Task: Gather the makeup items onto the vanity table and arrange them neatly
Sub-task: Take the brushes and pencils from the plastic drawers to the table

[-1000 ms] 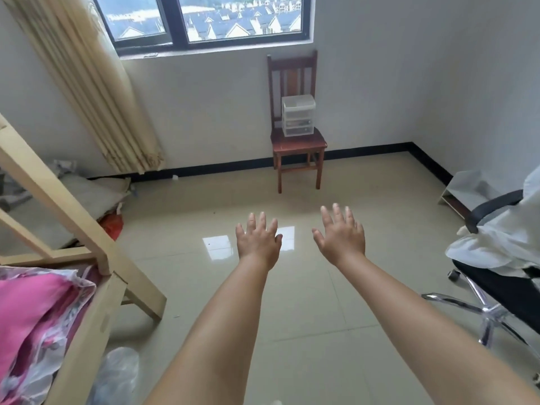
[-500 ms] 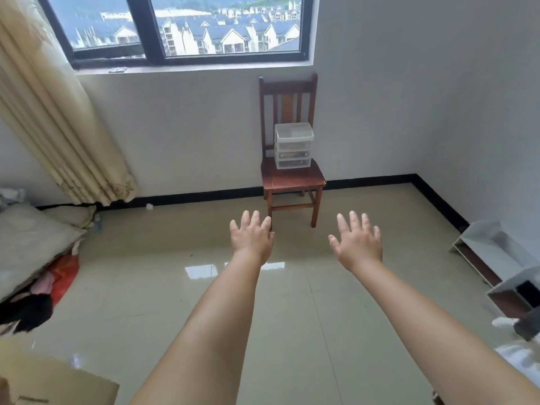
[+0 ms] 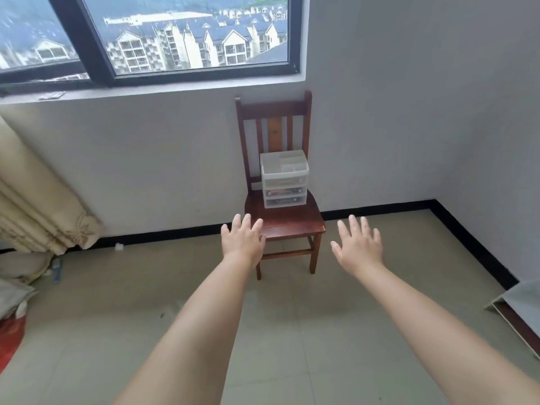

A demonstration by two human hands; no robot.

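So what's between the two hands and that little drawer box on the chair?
In the head view, only bare chair seat lies between the hands (left, right) and the drawer box.

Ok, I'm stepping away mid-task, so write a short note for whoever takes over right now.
Left hand: open, empty, stretched toward the chair.
Right hand: open, empty, stretched forward as well.
Things: a clear plastic drawer organizer stands on the wooden chair seat, against the wall under the window. Its contents are too blurred to name. No vanity table is in view.
Done: nothing gathered.
Left: pick up the organizer, find the vanity table, arrange the items there.
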